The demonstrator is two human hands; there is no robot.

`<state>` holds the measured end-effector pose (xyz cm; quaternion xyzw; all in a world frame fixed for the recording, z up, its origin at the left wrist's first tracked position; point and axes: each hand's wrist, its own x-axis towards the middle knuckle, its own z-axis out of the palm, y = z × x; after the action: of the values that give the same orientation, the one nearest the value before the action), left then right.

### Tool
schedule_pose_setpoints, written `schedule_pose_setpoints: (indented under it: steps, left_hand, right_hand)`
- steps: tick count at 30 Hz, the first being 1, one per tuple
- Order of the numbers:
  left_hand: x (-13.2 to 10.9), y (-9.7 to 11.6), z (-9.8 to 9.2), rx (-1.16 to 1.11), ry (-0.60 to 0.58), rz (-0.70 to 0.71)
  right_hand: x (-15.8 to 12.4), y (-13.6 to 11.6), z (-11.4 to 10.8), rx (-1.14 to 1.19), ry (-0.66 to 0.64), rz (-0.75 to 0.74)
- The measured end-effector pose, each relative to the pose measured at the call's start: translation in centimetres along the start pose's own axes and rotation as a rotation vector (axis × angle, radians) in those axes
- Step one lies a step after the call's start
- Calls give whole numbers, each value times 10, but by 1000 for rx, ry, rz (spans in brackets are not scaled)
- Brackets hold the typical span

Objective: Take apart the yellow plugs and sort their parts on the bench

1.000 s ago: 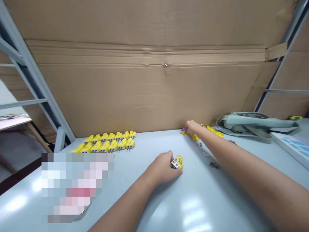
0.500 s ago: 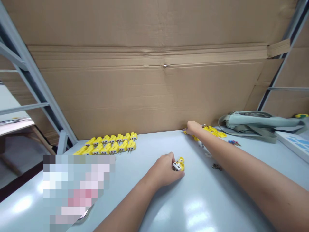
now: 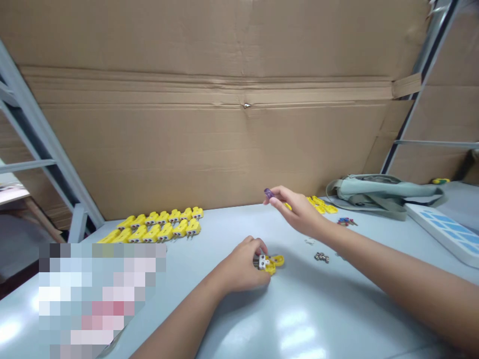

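My left hand [image 3: 243, 269] rests on the grey table [image 3: 299, 319] with its fingers closed round a yellow connector [image 3: 270, 262] that has a white and metal insert. My right hand [image 3: 295, 209] hovers above the table, just behind and to the right of the left one. Its thumb and forefinger pinch a small purple part [image 3: 268, 192]. Behind the right hand lies a loose pile of yellow connector halves [image 3: 321, 205].
Two neat rows of finished yellow connectors [image 3: 160, 227] lie at the back left. Small metal screws [image 3: 321, 257] and coloured bits [image 3: 343, 221] are scattered right of the hands. A grey-green bag [image 3: 377, 192] and a white board [image 3: 445, 232] sit at the right. A cardboard wall [image 3: 224, 139] backs the table.
My right hand has pulled back from the yellow pile at the cardboard wall and lifted, now pinching a purple part. The left hand has stayed on its connector.
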<state>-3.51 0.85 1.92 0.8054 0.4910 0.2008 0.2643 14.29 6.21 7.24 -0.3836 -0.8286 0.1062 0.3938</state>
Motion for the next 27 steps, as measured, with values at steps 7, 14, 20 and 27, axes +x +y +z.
schedule_pose_setpoints:
  steps: [7, 14, 20, 27]
  left_hand:
    - [6, 3, 1, -119, -20, 53]
    - [8, 4, 1, -104, -49, 43]
    - [8, 5, 3, -99, -53, 30]
    - [7, 9, 9, -106, -19, 28]
  right_hand:
    - [-48, -1, 18, 389, 48, -34]
    - [-52, 11, 24, 375, 19, -35]
    - [-55, 10, 23, 377, 34, -67]
    - [-55, 8, 20, 371, -3, -56]
